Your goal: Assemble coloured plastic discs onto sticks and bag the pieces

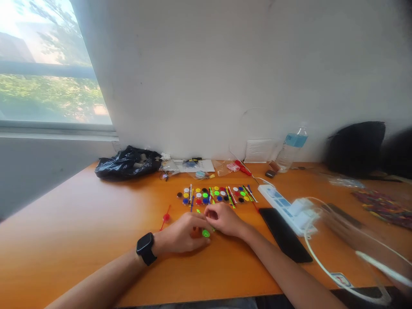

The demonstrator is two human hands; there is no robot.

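My left hand point(185, 234) and my right hand point(225, 219) meet in the middle of the orange desk point(64, 240), fingers curled and pinched round a small green disc on a stick point(206, 233). The left wrist wears a black smartwatch point(145, 248). Just beyond the hands lies a row of several coloured round discs and thin sticks point(217, 194). A red disc on a stick point(165, 217) lies apart, left of my left hand.
A black phone point(285, 234) lies right of my right arm, beside a white power strip point(283, 206) with white cables. Along the wall are a black plastic bag point(127, 162), small packets, a water bottle point(291, 150) and a black bag point(355, 148).
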